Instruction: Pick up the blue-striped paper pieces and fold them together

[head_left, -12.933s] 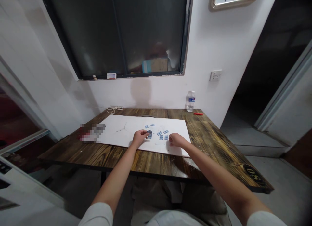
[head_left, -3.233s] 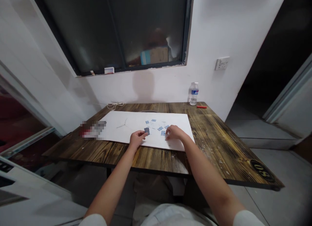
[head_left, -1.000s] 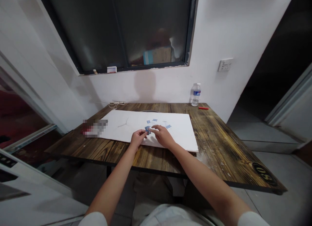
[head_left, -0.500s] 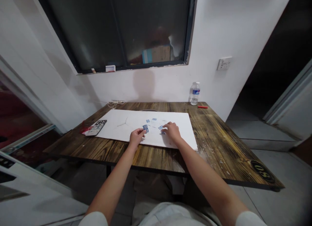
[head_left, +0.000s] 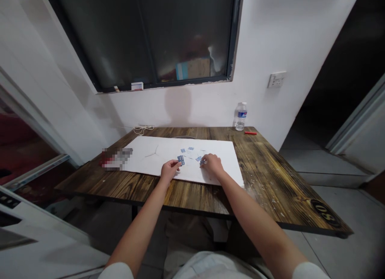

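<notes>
Near the front edge of the white board (head_left: 168, 144), my left hand (head_left: 169, 169) pinches a small flat blue piece with pale rectangular markings (head_left: 181, 160) between thumb and fingers; it may be more than one layered together. To its right, my right hand (head_left: 213, 165) is closed at the fingertips on a smaller dark blue piece (head_left: 202, 162), low over the board. Just beyond those fingertips lies a blue-and-white striped piece (head_left: 199, 158). Farther back on the board are two similar pieces, a left one (head_left: 183, 150) and a right one (head_left: 191, 148). Thin dark lines mark the board around them.
The board lies on a dark wooden table (head_left: 270, 182). A blurred-out item (head_left: 117, 158) sits at the board's left end. At the back are a white cord (head_left: 142, 129), a water bottle (head_left: 241, 116) and a red pen-like stick (head_left: 250, 133). The wall and window rise behind.
My right fingers have drawn together on the small dark blue piece and pulled slightly back from the striped one. My left hand stays nearly in place, its blue piece turned slightly.
</notes>
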Motion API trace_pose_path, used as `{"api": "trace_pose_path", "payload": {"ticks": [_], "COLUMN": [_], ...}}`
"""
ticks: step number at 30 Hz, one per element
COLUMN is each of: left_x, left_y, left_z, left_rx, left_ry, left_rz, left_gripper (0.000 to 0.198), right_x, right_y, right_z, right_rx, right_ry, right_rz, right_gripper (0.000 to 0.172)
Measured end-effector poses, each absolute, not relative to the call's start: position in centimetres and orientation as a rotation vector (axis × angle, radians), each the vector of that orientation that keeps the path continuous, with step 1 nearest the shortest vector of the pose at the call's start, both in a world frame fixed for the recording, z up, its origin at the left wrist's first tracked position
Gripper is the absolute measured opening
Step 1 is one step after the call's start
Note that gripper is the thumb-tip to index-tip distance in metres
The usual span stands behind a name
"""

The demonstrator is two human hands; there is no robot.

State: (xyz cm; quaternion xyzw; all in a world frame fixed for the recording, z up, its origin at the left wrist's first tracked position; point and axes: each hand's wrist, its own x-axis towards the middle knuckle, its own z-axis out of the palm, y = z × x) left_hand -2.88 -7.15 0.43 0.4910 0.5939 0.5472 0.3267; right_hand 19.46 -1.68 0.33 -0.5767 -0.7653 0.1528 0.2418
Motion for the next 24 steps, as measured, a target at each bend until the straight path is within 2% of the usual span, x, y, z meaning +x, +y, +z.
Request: {"api": "trace_pose_path", "payload": {"ticks": [9,13,17,24], "left_x": [-3.1,-3.3,-3.2,-3.0], "left_y": [-6.4,-6.3,-6.5,-6.9], "left_z": [-0.6,-0.9,-0.8,-0.5], "left_rx": [1.344,1.446,1.546,1.626], "left_ry": [1.517,1.518,1.488,1.416], "left_rz": [1.400,1.320,1.220,1.141], "left_gripper": [0.040,0.038,0.034,0.035], "right_x": [18.1,17.1,16.6,16.1], "right_y": [-0.4,-0.6,-1.2,-1.7], "right_z": [-0.8,-0.9,-1.0,-1.1], "right_rx": [-1.101,-0.897,-0.837,-0.834], "right_ry": [-1.770,-1.619,-1.589,-1.628], "right_rz": [0.878,1.132,1.158,1.110], "right_gripper": [0.013,0.024,0.032,0.034]}}
